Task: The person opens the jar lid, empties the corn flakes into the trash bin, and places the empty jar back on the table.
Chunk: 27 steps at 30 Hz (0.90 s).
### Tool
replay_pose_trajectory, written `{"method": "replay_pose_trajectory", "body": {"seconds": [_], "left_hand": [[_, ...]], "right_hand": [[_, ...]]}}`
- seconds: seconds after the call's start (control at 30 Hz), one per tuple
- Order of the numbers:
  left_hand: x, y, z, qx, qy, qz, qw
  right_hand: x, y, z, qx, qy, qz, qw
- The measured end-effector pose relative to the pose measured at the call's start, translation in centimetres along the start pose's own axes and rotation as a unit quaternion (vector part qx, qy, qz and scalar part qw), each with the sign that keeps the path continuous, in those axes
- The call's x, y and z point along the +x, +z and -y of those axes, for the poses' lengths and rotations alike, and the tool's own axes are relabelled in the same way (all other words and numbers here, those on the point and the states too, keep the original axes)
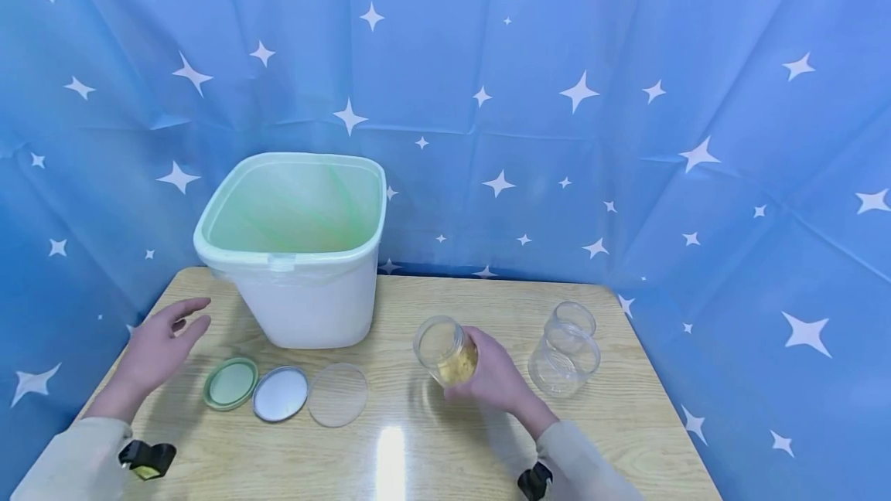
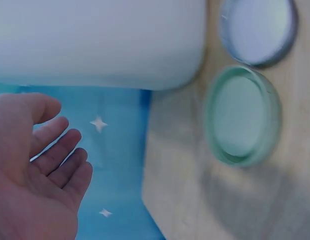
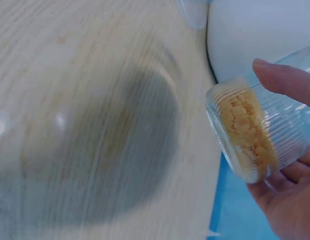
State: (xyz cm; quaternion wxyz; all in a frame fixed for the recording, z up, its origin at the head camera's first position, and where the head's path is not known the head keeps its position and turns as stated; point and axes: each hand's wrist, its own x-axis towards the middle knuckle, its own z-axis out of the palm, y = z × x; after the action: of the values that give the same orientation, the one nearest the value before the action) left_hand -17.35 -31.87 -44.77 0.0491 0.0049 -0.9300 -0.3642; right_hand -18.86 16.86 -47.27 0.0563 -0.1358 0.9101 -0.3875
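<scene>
My right hand (image 1: 496, 374) grips a clear ribbed jar (image 3: 287, 131) around its side, the thumb on one side and the fingers on the other. Yellow flaky food (image 3: 245, 131) fills the bottom part of the jar. Held above the table, the jar tilts with its mouth toward the left and the bin. Nothing is in my left hand (image 1: 155, 348), which hovers left of the white bin (image 1: 302, 304) with its fingers loosely bent. Below that hand on the table lies a green lid (image 1: 232, 383), and beside it a silver-rimmed white lid (image 1: 281, 393).
A clear round lid (image 1: 338, 395) lies right of the other two on the wooden table (image 1: 445, 458). Two clear empty containers (image 1: 562, 358) stand close together to the right of my right hand. Behind the table hangs a blue curtain (image 1: 445, 76) with white stars.
</scene>
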Motion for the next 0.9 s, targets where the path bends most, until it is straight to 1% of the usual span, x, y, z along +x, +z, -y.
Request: {"method": "replay_pose_trajectory", "body": {"seconds": [0.1,0.2,0.3,0.37,0.47,0.6,0.7,0.83,0.9], "left_hand": [[0.2,-1.0,-1.1,-0.018,-0.001,-0.016,0.9997],[0.3,-1.9,-2.2,-0.036,0.008,-0.034,0.9988],[0.4,-2.6,-3.5,-0.052,0.012,-0.034,0.998],[0.5,-2.9,-4.2,-0.071,0.009,-0.022,0.9972],[0.8,-3.4,-5.2,-0.104,0.006,0.006,0.9945],[1.5,-3.9,-5.9,-0.144,0.023,0.042,0.9884],[2.0,-4.2,-6.0,-0.186,0.032,0.069,0.9796],[2.3,-4.2,-6.0,-0.247,0.015,0.101,0.9635],[2.4,-4.1,-6.1,-0.264,0.005,0.11,0.9582]], "right_hand": [[0.4,-0.4,0.5,0.0,-0.009,-0.005,1.0],[0.9,-0.7,1.0,-0.002,-0.02,-0.006,1.0],[1.3,-1.1,1.4,-0.012,-0.017,-0.005,1.0],[1.6,-1.4,1.8,-0.018,-0.009,-0.007,1.0],[2.2,-1.9,2.6,-0.027,-0.008,-0.012,1.0],[3.0,-2.8,3.8,-0.038,-0.022,-0.015,0.999],[3.5,-3.3,4.8,-0.047,-0.032,-0.017,0.998],[4.0,-3.7,5.9,-0.056,-0.036,-0.016,0.998],[4.3,-3.9,6.4,-0.056,-0.034,-0.014,0.998]]}}
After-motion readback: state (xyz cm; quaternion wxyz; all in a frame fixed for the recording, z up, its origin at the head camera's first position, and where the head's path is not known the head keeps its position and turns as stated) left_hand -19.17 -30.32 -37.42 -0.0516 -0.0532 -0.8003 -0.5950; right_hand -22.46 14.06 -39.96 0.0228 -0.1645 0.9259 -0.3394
